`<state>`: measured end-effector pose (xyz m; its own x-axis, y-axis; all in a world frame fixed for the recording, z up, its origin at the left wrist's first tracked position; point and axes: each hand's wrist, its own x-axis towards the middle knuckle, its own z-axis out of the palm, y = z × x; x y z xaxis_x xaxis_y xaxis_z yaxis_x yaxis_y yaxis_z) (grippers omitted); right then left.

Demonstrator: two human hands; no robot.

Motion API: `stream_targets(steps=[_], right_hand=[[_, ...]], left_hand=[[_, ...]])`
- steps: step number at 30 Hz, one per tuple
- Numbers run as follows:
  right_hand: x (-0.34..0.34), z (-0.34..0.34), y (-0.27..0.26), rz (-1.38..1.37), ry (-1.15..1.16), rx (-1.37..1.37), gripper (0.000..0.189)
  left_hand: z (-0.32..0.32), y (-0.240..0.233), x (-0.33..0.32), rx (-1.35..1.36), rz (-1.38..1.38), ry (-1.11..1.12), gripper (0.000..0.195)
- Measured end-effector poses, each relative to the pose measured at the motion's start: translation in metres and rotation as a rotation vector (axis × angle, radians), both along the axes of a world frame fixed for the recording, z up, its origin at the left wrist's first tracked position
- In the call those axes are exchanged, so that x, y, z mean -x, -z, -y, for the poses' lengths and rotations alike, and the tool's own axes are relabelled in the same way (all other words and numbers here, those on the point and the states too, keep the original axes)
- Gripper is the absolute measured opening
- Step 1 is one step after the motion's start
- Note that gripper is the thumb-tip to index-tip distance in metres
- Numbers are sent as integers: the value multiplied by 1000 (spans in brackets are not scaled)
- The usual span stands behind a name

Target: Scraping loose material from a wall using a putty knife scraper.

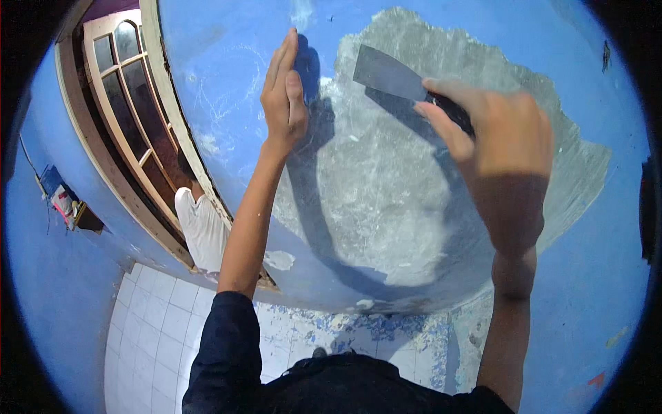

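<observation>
A blue painted wall (222, 77) rises before me, with a large bare grey plaster patch (382, 207) where the paint is gone. My right hand (496, 129), slightly blurred, grips the dark handle of a putty knife (388, 75). Its wide metal blade points left over the upper part of the patch and casts a shadow; whether its edge touches the wall, I cannot tell. My left hand (287, 93) is raised to the left of the patch, side-on at the blue paint, fingers extended close together and holding nothing.
Blue and whitish paint flakes (382, 326) litter the white tiled floor (160, 310) along the wall's foot. At left, a person in a white garment (204, 233) is by the doorway, near a glazed wooden door (129, 88). A small shelf with items (88, 217) hangs at far left.
</observation>
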<state>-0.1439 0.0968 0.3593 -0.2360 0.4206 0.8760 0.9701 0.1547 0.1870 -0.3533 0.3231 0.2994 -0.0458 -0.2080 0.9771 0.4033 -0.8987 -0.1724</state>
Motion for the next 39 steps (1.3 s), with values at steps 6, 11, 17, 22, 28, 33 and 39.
stream_targets(steps=[6, 11, 17, 22, 28, 33, 39], right_hand=[[1, -15, -7, 125, -58, -93, 12], [8, -22, 3, 163, 44, -59, 10], [12, -20, 11, 147, -107, -156, 10], [16, -3, 11, 122, 48, -244, 21], [18, -19, -3, 33, 95, -23, 24], [1, -16, 24, -240, -71, -46, 23], [-4, -13, 34, -230, -13, -40, 22]], left_hand=[[-3, -5, -5, 29, 40, -11, 52], [1, 1, -10, 25, 15, 25, 53], [-2, -7, -4, -1, 25, -10, 52], [-3, -6, -4, 23, 32, 6, 50], [-5, -5, -1, 26, 21, 8, 46], [2, -26, -11, -26, -71, -175, 45], [22, -69, -11, 131, -230, -287, 51]])
